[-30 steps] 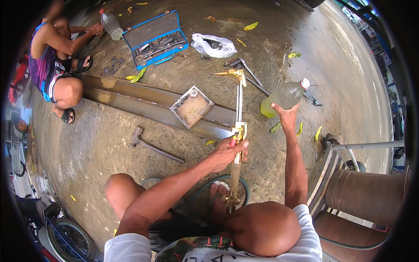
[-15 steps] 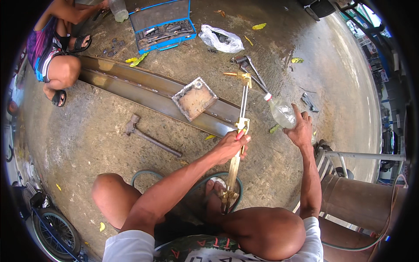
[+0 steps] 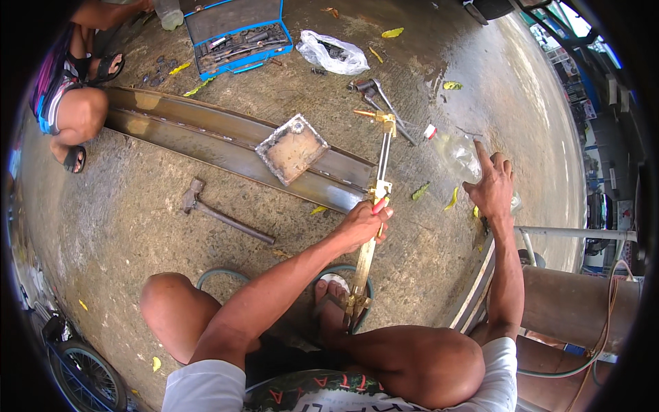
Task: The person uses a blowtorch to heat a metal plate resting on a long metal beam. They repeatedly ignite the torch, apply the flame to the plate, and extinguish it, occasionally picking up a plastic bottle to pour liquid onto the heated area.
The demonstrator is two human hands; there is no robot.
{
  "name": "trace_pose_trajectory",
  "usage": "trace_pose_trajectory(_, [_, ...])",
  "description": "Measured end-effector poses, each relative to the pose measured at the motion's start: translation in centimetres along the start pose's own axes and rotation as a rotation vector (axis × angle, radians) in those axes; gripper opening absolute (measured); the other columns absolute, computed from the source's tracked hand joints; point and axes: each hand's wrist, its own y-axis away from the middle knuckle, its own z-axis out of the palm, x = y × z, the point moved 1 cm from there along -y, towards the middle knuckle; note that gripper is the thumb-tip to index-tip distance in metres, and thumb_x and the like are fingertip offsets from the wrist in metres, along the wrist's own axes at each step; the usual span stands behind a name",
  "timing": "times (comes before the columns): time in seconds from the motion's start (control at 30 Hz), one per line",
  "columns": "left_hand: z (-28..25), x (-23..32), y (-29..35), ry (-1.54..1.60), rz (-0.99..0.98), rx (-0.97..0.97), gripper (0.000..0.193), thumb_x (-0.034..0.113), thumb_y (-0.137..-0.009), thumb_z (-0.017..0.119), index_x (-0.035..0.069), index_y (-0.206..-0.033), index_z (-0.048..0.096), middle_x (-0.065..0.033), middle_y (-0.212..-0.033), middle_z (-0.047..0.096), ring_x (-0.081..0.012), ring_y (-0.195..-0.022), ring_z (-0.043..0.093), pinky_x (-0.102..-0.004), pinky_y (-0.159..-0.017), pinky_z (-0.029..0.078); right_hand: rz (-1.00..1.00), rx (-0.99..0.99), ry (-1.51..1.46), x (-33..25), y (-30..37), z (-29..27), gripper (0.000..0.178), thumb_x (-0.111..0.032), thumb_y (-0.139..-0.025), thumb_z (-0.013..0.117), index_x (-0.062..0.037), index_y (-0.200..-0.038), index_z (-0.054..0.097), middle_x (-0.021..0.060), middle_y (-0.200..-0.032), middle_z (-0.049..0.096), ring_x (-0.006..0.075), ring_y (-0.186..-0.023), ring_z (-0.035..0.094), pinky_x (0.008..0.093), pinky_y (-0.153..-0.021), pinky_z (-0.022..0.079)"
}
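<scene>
My left hand (image 3: pixel 364 225) is closed round the brass and steel body of a cutting torch (image 3: pixel 386 152), whose bent tip points left at the far end. A small red piece (image 3: pixel 381 204) shows by the thumb. Out to the right, my right hand (image 3: pixel 494 189) has its thumb and forefinger spread round the base of a clear plastic bottle (image 3: pixel 456 154) with a red and white cap; the other fingers' contact is unclear. A rusty square metal plate (image 3: pixel 292 151) rests on long steel channels (image 3: pixel 226 147). Left of my forearm lies a hammer (image 3: pixel 223 216).
Farther off are a blue toolbox (image 3: pixel 244 65), a plastic bag of dark pieces (image 3: pixel 333 53) and a long-handled tool (image 3: pixel 388 103). Another person (image 3: pixel 79 113) squats at the far left. A gas cylinder (image 3: pixel 570 302) lies at right; a bicycle wheel (image 3: pixel 86 371) stands lower left.
My right hand and the plastic bottle have moved outward to the right and slightly away. The view has shifted a little; my left hand keeps its hold on the cutting torch.
</scene>
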Motion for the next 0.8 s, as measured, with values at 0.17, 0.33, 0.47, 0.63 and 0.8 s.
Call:
trace_pose_trajectory(0.17, [-0.2,-0.4,-0.3,0.007,-0.001,0.012,0.025,0.027,-0.103,0.058,0.003,-0.097,0.054,-0.0061,-0.078,0.059,-0.0155,-0.062,0.061,-0.0308,-0.053,0.052,-0.039,0.036,0.010,-0.2,-0.2,0.5,0.096,-0.009,-0.060,0.085,-0.0250,-0.148,0.048,0.0124,-0.113,0.058,0.0353,-0.105,0.055,0.0482,-0.094,0.045])
trace_pose_trajectory(0.33, [-0.3,-0.5,-0.3,0.027,-0.019,0.003,0.026,0.028,-0.102,0.059,0.002,-0.099,0.055,-0.0059,-0.079,0.059,-0.0150,-0.062,0.061,-0.0299,-0.052,0.053,-0.077,0.022,0.028,-0.7,-0.5,0.7,0.097,-0.011,-0.060,0.085,-0.0245,-0.149,0.047,0.0123,-0.112,0.058,0.0351,-0.104,0.055,0.0480,-0.092,0.046])
trace_pose_trajectory(0.47, [-0.4,-0.5,-0.2,0.003,-0.026,0.014,0.026,0.029,-0.103,0.059,0.003,-0.099,0.055,-0.0060,-0.080,0.059,-0.0149,-0.063,0.061,-0.0296,-0.054,0.053,-0.105,0.049,0.039,-1.2,-0.8,1.3,0.096,-0.011,-0.061,0.085,-0.0240,-0.148,0.047,0.0125,-0.112,0.058,0.0350,-0.102,0.056,0.0479,-0.089,0.047])
trace_pose_trajectory(0.63, [-0.1,-0.4,-0.2,-0.020,-0.035,0.013,0.025,0.027,-0.103,0.058,0.002,-0.100,0.055,-0.0064,-0.081,0.059,-0.0149,-0.064,0.061,-0.0300,-0.054,0.052,-0.130,0.054,0.025,-1.7,-1.0,1.2,0.094,-0.011,-0.061,0.084,-0.0237,-0.147,0.048,0.0129,-0.112,0.058,0.0349,-0.102,0.056,0.0474,-0.089,0.047])
trace_pose_trajectory(0.8, [-0.2,-0.4,-0.4,-0.020,-0.028,-0.003,0.025,0.027,-0.103,0.058,0.002,-0.102,0.054,-0.0067,-0.081,0.059,-0.0150,-0.064,0.060,-0.0302,-0.054,0.052,-0.130,0.050,0.014,-2.3,-1.4,1.1,0.093,-0.010,-0.062,0.083,-0.0239,-0.148,0.047,0.0128,-0.113,0.058,0.0342,-0.102,0.056,0.0469,-0.088,0.046])
